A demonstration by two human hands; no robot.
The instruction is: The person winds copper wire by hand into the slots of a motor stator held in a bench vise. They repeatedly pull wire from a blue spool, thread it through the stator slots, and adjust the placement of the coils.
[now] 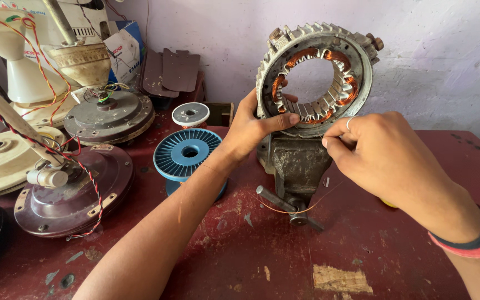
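**Head view: a fan stator held upright in a vise, both hands at its lower rim**

Head camera looks down on a worn red table point(395, 261), where a round motor stator point(315, 72) stands on edge, clamped in a grey bench vise point(295, 164) near the middle of the table. The stator is a ring of stacked grey metal plates with a ribbed outer edge and a wide open centre. Copper-coloured coils sit in several of its inner slots along the top and both sides; the slots at the bottom show bare metal teeth.

The left hand point(251, 130) is closed on the stator's lower left rim, thumb laid across the bare teeth, fingers behind the ring. The right hand point(381, 153) is just beside the lower right rim, thumb and forefinger pinched shut on a thin copper wire point(284, 210), which trails down past the vise handle across the table.

Left of the vise stand a blue wire spool point(187, 153) and a smaller grey-topped spool point(190, 115). Farther left lie several fan motor housings point(73, 194).
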